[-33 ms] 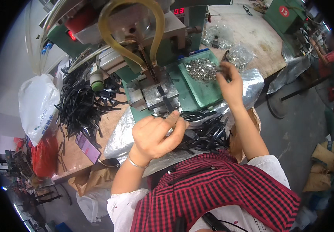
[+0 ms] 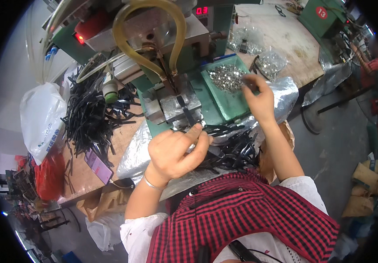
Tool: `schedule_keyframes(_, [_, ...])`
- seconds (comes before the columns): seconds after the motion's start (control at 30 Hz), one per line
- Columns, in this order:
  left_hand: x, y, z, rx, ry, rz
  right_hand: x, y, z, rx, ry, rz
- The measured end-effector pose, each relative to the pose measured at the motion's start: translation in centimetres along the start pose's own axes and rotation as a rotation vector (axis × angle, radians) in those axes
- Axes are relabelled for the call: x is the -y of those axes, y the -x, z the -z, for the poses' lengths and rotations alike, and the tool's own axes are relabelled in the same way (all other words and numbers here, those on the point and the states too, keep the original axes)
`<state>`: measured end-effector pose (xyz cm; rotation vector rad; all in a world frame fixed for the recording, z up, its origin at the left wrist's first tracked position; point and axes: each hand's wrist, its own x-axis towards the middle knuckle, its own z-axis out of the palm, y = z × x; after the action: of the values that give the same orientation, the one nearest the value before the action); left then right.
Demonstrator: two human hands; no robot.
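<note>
My left hand (image 2: 175, 151) is closed at the front of the machine, its thumb and forefinger pinching the near end of a black strap (image 2: 189, 116). The strap lies across the metal block (image 2: 169, 107) of the machine, its far end below the press head (image 2: 173, 84). Over the right side of a green tray (image 2: 219, 103), my right hand (image 2: 260, 100) is bent with thumb and fingertips brought together. Whatever those fingertips hold is too small to make out. Small shiny metal pieces (image 2: 226, 78) lie heaped in the tray.
Loose black straps (image 2: 237, 149) lie in front of the tray, and a bigger heap (image 2: 90, 114) is left of the machine. A phone (image 2: 98, 166) rests near the table edge. Clear bags of metal pieces (image 2: 270, 63) stand behind the tray. A yellow hose (image 2: 182, 30) loops above.
My right hand has shifted slightly left and down, its fingertips curling closer together beside the metal pieces. My left hand stays at the strap almost unmoved.
</note>
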<state>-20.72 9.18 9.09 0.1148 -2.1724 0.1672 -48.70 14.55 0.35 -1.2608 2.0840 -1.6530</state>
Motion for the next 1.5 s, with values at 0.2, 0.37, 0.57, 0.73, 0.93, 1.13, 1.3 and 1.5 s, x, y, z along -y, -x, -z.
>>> schedule_keyframes(0.2, [-0.9, 0.0, 1.1, 0.075, 0.069, 0.116, 0.9, 1.2, -1.1, 0.040, 0.451, 0.123])
schedule_keyframes(0.37, [-3.0, 3.3, 2.4, 0.038, 0.121, 0.313, 1.5, 0.9, -2.1, 0.077, 0.624, 0.132])
schedule_keyframes(0.57, [-1.1, 5.2, 9.5, -0.377, -0.082, 0.721, 1.7, 1.5, -1.7, 0.085, 0.335, -0.016])
schedule_keyframes(0.73, [9.3, 7.7, 8.6, 0.423, -0.455, 0.455, 0.6, 0.4, -3.0, 0.026, 0.299, 0.213])
schedule_keyframes(0.93, [16.2, 17.7, 4.0, 0.831, -0.490, 0.243, 1.7, 1.7, 0.1, -0.055, 0.346, 0.272])
schedule_keyframes(1.13, [14.3, 16.0, 2.6, 0.042, -0.079, 0.826, 1.4, 3.2, 2.3, 0.008, 0.227, 0.032])
schedule_keyframes(1.3, [12.9, 13.8, 3.3, -0.399, 0.545, 1.261, 6.9, 1.1, -0.6, 0.211, -0.077, -0.123])
schedule_keyframes(1.5, [7.9, 12.9, 4.4, -0.203, 0.535, 1.490, 4.9, -1.6, -5.0, 0.269, -0.227, -0.189])
